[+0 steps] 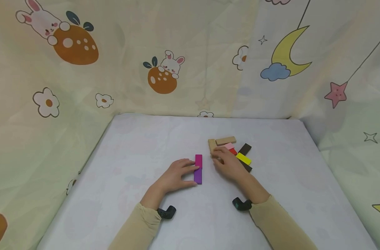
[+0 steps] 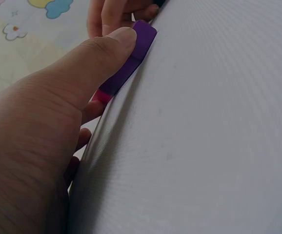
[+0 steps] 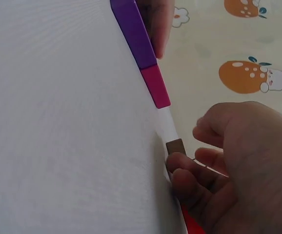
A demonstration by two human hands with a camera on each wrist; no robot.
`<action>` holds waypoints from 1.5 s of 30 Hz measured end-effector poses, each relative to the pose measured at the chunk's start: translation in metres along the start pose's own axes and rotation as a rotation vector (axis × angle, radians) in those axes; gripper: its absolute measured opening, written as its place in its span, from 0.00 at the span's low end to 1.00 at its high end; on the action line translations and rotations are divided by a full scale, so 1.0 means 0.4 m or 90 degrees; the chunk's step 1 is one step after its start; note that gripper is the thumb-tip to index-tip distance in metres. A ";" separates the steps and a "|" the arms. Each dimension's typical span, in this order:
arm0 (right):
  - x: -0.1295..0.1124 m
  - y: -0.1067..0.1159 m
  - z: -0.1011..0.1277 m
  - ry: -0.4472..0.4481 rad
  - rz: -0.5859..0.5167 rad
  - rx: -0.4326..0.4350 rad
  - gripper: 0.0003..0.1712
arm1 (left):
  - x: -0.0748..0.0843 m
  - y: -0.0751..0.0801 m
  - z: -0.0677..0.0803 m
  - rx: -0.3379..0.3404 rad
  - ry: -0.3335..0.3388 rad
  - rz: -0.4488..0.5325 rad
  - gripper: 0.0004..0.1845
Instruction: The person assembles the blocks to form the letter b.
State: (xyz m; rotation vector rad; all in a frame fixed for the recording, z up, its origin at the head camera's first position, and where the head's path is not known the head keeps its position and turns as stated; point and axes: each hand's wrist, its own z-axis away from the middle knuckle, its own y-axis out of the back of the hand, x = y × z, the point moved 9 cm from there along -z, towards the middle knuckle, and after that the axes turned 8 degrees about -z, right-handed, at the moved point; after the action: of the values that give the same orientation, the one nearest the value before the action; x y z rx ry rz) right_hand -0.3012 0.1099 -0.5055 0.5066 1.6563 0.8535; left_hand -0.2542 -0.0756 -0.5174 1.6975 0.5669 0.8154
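A purple block (image 1: 197,176) and a magenta block (image 1: 198,160) lie end to end in a short upright row in the head view. My left hand (image 1: 177,175) pinches the purple block, thumb at its near end and a fingertip where the two blocks meet. In the left wrist view the thumb presses on the purple block (image 2: 143,41). My right hand (image 1: 228,165) is over the left side of a loose group of blocks. Its fingertips are right at a light wooden block (image 1: 211,143), and the right wrist view shows the thumb apart from that block (image 3: 175,146).
Around the right hand lie another wooden block (image 1: 226,141), a pink block (image 1: 229,146), a red block (image 1: 233,151), a yellow block (image 1: 244,158) and two dark brown blocks, one farther back (image 1: 245,149). A white cloth covers the table (image 1: 140,139); patterned curtains (image 1: 121,62) hang around it.
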 end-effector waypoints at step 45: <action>0.017 -0.004 -0.110 0.000 -0.005 -0.161 0.44 | -0.009 -0.007 0.000 0.007 0.001 -0.006 0.34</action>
State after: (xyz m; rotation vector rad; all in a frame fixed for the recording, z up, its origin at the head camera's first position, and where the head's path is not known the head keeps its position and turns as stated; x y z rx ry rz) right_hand -0.3450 0.1018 -0.5073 0.3236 1.5221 1.0397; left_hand -0.2564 -0.0776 -0.5211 1.7026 0.5812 0.8076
